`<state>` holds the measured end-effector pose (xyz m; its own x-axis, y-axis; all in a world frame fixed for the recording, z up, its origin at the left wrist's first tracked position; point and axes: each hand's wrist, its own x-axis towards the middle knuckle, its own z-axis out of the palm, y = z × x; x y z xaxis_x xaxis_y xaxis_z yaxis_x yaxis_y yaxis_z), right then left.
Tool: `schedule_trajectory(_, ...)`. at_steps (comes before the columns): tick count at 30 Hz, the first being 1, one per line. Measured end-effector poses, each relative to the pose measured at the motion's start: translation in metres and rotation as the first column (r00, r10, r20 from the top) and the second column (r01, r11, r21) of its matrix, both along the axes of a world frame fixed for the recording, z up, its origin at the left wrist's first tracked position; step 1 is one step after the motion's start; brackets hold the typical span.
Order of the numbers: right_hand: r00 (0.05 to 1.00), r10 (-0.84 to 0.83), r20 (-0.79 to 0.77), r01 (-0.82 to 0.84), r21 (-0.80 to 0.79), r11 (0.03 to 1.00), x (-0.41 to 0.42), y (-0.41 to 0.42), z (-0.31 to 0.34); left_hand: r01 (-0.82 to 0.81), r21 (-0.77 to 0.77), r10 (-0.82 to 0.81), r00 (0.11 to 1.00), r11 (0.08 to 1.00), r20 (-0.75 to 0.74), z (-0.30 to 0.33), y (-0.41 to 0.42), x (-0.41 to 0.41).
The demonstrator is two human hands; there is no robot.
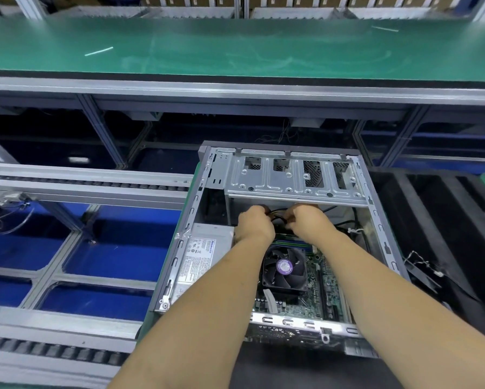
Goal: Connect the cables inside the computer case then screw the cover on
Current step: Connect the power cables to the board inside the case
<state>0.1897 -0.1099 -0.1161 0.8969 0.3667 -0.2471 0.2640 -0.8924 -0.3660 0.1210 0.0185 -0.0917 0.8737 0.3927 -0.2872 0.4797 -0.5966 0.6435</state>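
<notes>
The cables (276, 214), yellow, red and black, sit deep in the open computer case (381, 228), just under its metal drive tray (291, 178). The left hand (254, 224) and right hand (308, 221) are both closed around them. Nearer lie the fan (284, 268) and power supply (204, 259). Beyond stretches a green worktop (235, 49).

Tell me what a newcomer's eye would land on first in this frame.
Both bare hands, left hand and right hand, meet over a bundle of cables deep inside the open computer case at centre. Just nearer, the black cooler fan with its purple label stands out.
</notes>
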Motion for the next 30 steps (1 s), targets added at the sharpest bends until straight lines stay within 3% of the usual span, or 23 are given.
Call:
schedule_trajectory(2,1.0,0.012,0.013,-0.012,-0.007,1.0,0.0,-0.001,-0.002,-0.012,-0.009,0.012,1.0,1.0,0.001,0.0,-0.001,0.0)
schedule_trajectory(7,0.998,-0.054,0.028,0.049,0.149,0.988,0.001,-0.004,-0.012,-0.015,-0.039,0.015,1.0,0.999,0.003,0.0,-0.001,0.0)
schedule_trajectory(13,0.965,-0.259,-0.046,0.261,0.261,0.929,0.005,-0.003,-0.02,0.005,-0.034,-0.006,1.0,0.999,-0.029,-0.001,-0.001,0.0)
schedule_trajectory(21,0.958,-0.284,0.026,0.271,0.228,0.935,0.002,0.0,-0.023,0.02,0.0,-0.02,0.997,1.0,-0.071,-0.001,-0.002,0.003)
schedule_trajectory(26,0.958,-0.287,-0.012,0.28,0.253,0.926,0.003,0.0,-0.022,0.042,0.028,-0.04,0.998,0.999,-0.054,-0.001,-0.003,0.003)
schedule_trajectory(30,0.982,-0.186,0.015,0.183,0.124,0.975,0.005,-0.002,-0.019,0.046,0.029,-0.045,0.998,0.998,-0.054,-0.001,-0.004,0.002)
